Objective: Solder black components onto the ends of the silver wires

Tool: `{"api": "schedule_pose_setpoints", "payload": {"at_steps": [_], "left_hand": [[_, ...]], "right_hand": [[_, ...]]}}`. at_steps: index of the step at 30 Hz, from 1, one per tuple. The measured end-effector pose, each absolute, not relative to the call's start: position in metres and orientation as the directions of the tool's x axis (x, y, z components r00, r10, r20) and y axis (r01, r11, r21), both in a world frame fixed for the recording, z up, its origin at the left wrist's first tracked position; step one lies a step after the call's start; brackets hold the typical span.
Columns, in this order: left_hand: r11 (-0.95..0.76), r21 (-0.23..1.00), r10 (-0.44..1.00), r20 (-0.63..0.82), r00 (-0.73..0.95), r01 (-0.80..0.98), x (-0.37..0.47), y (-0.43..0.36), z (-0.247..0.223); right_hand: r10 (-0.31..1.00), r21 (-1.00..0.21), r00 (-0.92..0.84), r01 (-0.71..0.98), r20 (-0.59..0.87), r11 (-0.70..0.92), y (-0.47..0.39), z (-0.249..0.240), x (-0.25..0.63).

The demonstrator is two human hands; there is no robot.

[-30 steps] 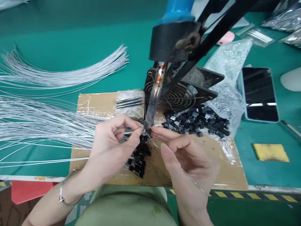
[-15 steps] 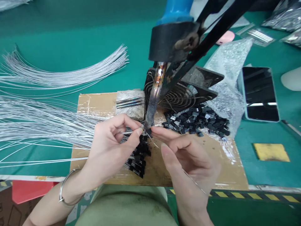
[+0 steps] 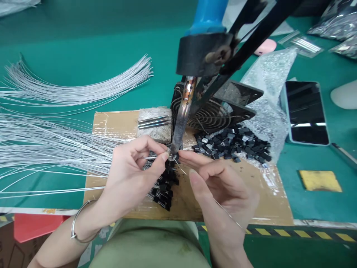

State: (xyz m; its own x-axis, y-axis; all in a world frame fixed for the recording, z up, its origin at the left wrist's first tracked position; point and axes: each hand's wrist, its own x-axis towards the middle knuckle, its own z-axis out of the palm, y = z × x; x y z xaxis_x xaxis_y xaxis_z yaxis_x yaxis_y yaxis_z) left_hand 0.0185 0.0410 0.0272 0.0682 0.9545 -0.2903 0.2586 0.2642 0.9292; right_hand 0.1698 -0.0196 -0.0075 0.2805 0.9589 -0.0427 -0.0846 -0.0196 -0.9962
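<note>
In the head view a soldering iron (image 3: 184,115) clamped in a stand points downward, its tip close to my fingertips. My left hand (image 3: 136,169) is closed, thumb and forefinger pinching a white wire (image 3: 150,158) just left of the tip. A thin solder wire (image 3: 181,167) curves from beside the tip into my right hand (image 3: 220,178) and emerges lower across the palm. My right fingers reach to a small black piece under the tip; the joint itself is too small to make out. Below my left fingers lie several wires with black connectors (image 3: 164,190).
Loose black connectors (image 3: 234,143) are piled right of the iron, before a black fan (image 3: 213,113). Metal rods (image 3: 153,121) rest on a wrapped block. White wire bundles (image 3: 83,89) spread leftward. A phone (image 3: 306,111) and yellow sponge (image 3: 320,181) lie at right.
Both hands stay at the iron's tip. My right thumb has shifted very slightly left and up along the solder wire; the view has shifted slightly.
</note>
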Motion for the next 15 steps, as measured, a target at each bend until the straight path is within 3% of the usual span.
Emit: {"api": "schedule_pose_setpoints", "payload": {"at_steps": [6, 15], "left_hand": [[0.274, 0.915, 0.951, -0.303, 0.059, 0.296, 0.0183, 0.0423, 0.0266], [0.267, 0.911, 0.953, -0.299, 0.057, 0.314, 0.0196, 0.0418, 0.0249]], "right_hand": [[0.950, -0.994, 0.301, -0.087, -0.084, -0.060, -0.0202, -0.0052, 0.1679], [0.953, -0.999, 0.302, -0.038, -0.003, 0.009, -0.0198, -0.0097, 0.1691]]}}
